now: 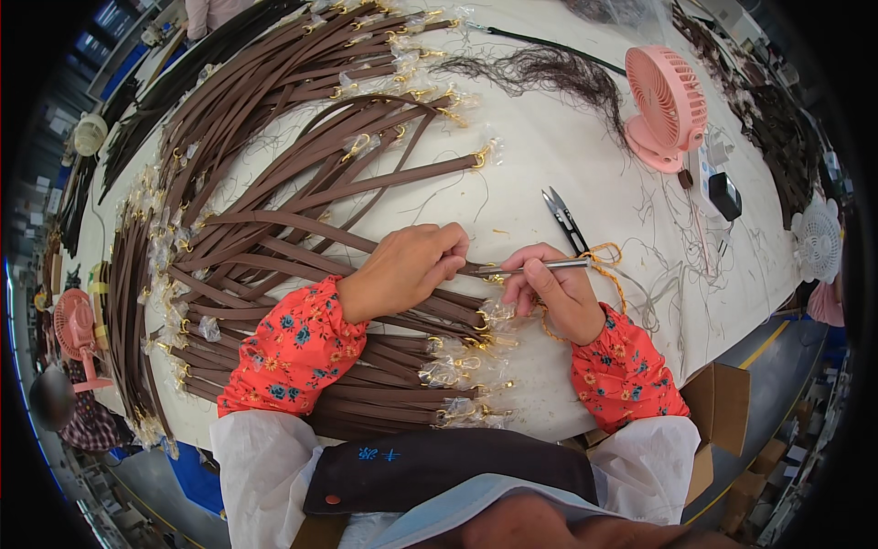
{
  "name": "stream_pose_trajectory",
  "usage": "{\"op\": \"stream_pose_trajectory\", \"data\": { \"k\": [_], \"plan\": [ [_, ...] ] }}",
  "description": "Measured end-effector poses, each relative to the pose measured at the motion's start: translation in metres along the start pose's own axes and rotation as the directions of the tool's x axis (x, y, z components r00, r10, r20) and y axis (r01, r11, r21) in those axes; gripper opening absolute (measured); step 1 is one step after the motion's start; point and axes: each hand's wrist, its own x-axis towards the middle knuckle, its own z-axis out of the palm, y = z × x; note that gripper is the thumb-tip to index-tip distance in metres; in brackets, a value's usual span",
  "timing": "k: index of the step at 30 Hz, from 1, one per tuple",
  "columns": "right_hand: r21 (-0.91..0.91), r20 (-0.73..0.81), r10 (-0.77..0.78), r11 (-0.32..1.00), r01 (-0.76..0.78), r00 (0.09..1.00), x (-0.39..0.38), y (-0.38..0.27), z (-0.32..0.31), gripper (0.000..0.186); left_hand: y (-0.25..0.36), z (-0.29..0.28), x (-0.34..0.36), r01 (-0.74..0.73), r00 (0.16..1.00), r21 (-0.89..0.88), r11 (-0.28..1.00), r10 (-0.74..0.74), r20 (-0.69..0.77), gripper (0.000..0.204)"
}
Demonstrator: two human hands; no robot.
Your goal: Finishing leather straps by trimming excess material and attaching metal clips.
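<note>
We found the left grip (407,265) drawn closed, thumb against fingers, just beside the end of a brown strap (476,271); what lay inside the pinch was hidden, so we could not tell whether it clasped the strap. The right grip (553,288) was closed around a slim metal tool (569,263), which lay across the fingers with one end directed at the strap. We judged that the hands faced each other over the strap end so that one could steady and the other use the tool. The snips (565,222) lay just beyond the right grip, near an orange cord (618,285), presumably for easy reach. The other straps (375,389) lay in rows, many with their fittings toward the right, which we took to be for picking up singly.

As to position, the strap was between the two hands, above the worktop (530,174) or resting on its neighbours; we could not tell which. In appearance it was flat, narrow and dark brown, with gold metal near its end. Neighbouring ends carried gold fittings (480,320) in clear, crumpled plastic (501,311).
</note>
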Motion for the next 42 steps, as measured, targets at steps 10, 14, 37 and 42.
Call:
{"op": "stream_pose_trajectory", "data": {
  "k": [10, 14, 37, 42],
  "plan": [
    [-0.023, -0.086, -0.151, 0.988, 0.150, 0.985, -0.001, 0.000, 0.001, 0.027, -0.003, 0.001, -0.002, -0.067, 0.996, 0.101, 0.993, 0.073, -0.054, 0.021],
    [-0.082, -0.121, -0.181, 0.982, 0.172, 0.976, -0.001, 0.004, -0.001, 0.024, -0.002, 0.000, -0.001, -0.040, 0.999, 0.078, 0.996, 0.040, 0.000, 0.019],
    [-0.215, -0.136, -0.292, 0.941, 0.260, 0.947, 0.002, -0.003, 0.003, 0.031, 0.008, 0.013, -0.004, -0.172, 0.982, 0.434, 0.884, 0.187, 0.008, 0.018],
    [-0.159, -0.160, -0.246, 0.962, 0.221, 0.956, 0.002, -0.004, 0.004, 0.031, 0.008, 0.011, -0.002, -0.227, 0.971, 0.571, 0.789, 0.228, 0.071, 0.018]
  ]
}}
